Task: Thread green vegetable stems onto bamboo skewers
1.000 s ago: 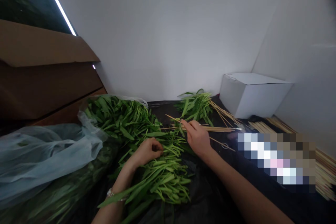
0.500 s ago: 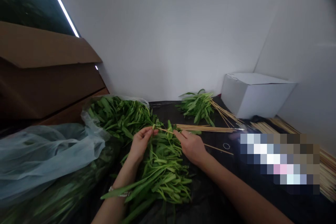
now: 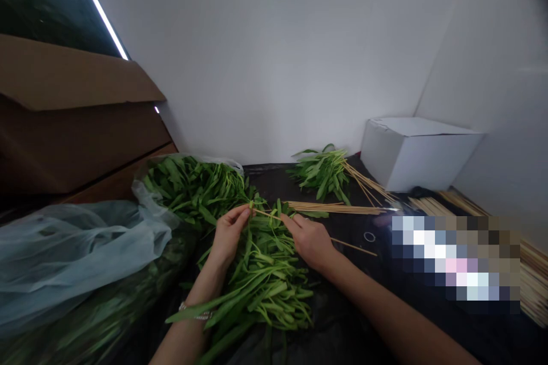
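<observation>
My right hand [image 3: 314, 242] is closed round a thin wooden skewer [image 3: 353, 246], whose long end sticks out behind it to the right. The front part of the skewer reaches left to my left hand [image 3: 230, 232], which pinches a green stem at its tip. Leaves hang folded on the skewer between the two hands. Under and in front of them lies a heap of leafy greens [image 3: 278, 291], some leaves draped over my left wrist. A row of bare skewers [image 3: 334, 208] rests just beyond my right hand.
Clear plastic bags [image 3: 81, 256] full of greens stand at left, below a cardboard box [image 3: 72, 137]. Finished-looking skewers with greens [image 3: 323, 174] lie near the wall. A white box [image 3: 419, 154], a small ring [image 3: 369, 236] and more skewers [image 3: 531, 279] are on the right.
The skewer in my right hand has shifted slightly left, so its rear end sticks out a little less. My left hand stays at the tip, nearly still.
</observation>
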Motion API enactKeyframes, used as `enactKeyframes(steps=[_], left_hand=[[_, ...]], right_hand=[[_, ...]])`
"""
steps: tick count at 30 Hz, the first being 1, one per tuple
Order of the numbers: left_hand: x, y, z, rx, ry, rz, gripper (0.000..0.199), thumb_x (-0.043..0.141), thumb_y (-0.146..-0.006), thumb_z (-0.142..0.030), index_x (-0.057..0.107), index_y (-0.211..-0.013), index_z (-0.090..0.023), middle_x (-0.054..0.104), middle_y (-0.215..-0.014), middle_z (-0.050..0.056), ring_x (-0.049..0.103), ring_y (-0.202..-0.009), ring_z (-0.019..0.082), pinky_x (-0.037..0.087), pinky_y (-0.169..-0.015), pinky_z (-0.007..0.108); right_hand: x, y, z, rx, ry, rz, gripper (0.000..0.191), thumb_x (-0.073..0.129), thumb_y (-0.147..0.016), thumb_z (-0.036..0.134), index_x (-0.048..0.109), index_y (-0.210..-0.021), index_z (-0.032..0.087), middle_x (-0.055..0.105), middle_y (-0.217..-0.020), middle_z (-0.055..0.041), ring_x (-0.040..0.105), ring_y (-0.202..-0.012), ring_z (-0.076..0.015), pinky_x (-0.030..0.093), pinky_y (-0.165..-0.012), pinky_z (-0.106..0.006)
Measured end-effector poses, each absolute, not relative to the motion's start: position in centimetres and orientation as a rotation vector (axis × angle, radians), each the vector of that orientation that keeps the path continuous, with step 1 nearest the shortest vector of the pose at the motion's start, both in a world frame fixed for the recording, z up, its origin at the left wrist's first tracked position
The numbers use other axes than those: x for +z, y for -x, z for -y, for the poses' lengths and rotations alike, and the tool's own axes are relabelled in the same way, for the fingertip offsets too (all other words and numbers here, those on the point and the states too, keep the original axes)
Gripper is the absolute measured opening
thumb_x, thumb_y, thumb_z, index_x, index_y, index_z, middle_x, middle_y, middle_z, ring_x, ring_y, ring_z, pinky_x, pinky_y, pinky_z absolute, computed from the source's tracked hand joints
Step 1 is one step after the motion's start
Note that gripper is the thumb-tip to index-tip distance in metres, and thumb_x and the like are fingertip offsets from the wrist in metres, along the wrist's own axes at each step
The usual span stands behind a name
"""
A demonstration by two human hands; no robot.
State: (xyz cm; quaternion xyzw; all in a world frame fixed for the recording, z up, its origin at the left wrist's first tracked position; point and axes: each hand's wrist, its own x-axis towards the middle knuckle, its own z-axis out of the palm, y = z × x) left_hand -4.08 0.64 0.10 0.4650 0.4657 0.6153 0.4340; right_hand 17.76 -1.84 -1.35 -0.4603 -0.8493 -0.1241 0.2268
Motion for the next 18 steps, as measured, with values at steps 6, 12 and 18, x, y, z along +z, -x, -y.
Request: enactKeyframes(steps=[6, 12, 18], left_hand=[[-0.17, 4.17, -0.73, 1.523, -1.164, -1.161, 0.042, 0.081, -0.064, -0.042, 0.075, -0.095, -0.015, 0.076, -0.086, 0.007, 0.067, -0.081, 0.019, 0.049, -0.085, 0.032], [-0.26, 4.30, -0.85, 1.512, -1.159, -1.154, 0.041, 0.082, -0.064, -0.042, 0.076, -0.095, -0.016, 0.076, -0.087, 0.007, 0.068, -0.081, 0.019, 0.049, -0.085, 0.032], [-0.51, 4.57, -1.04, 1.505, -1.205, -1.156, 0.037, 0.081, -0.065, -0.042, 0.076, -0.093, -0.016, 0.076, -0.086, 0.007, 0.067, -0.082, 0.019, 0.048, -0.088, 0.032]], right_hand=[[-1.47, -17.75, 1.84, -0.347, 1.255, 2.342, 0.048, 0.045, -0.088, 0.009, 0.054, -0.134, 0.017, 0.066, -0.094, -0.0088, 0.061, -0.076, -0.0158, 0.043, -0.063, -0.023], [-1.47, -17.70, 1.87, -0.327, 1.275, 2.342, 0.048, 0.045, -0.088, 0.009, 0.054, -0.134, 0.018, 0.065, -0.094, -0.0094, 0.061, -0.078, -0.0158, 0.043, -0.065, -0.021], [-1.57, -17.66, 1.91, -0.312, 1.280, 2.361, 0.049, 0.044, -0.089, 0.009, 0.052, -0.136, 0.019, 0.065, -0.097, -0.0093, 0.061, -0.079, -0.0159, 0.044, -0.066, -0.021]])
